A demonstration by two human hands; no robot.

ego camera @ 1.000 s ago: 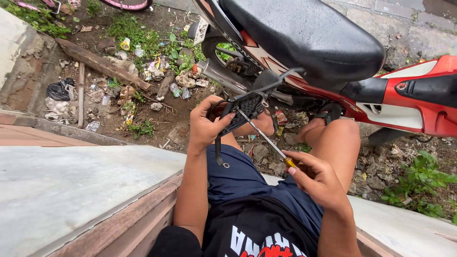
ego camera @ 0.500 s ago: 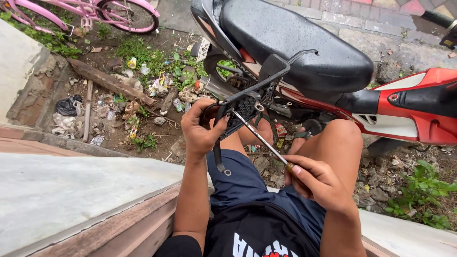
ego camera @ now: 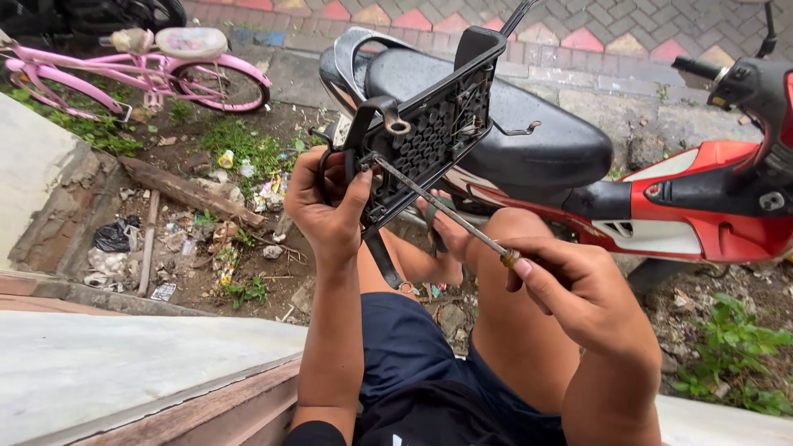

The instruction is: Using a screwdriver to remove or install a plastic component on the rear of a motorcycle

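The left hand (ego camera: 326,206) is clenched in a firm grip on the lower left edge of a black plastic bracket plate (ego camera: 429,132), a flat panel with a honeycomb grid of holes and curved metal arms, held upright and tilted in front of the person's knees. The thumb lies across the near face of the plate and the fingers wrap behind it. The right hand (ego camera: 578,293) has its grip closed round the handle of a screwdriver (ego camera: 438,206), of which only a small yellowish end shows between the fingers; the long metal shaft runs up and to the left, and its tip meets the plate near the lower left corner, just beside the left thumb. A dark strap hangs down from the bottom of the plate towards the person's lap. The person sits with bare knees raised, in dark blue shorts (ego camera: 405,355), on the edge of a pale concrete ledge (ego camera: 99,372) with a wooden strip along it. Just behind the plate stands a red and white motorcycle (ego camera: 686,206) with a black seat (ego camera: 529,124), on dirt beside a patterned brick pavement. To the far left a pink bicycle (ego camera: 149,70) rests near a patch of ground strewn with litter, weeds and a wooden plank (ego camera: 186,190).
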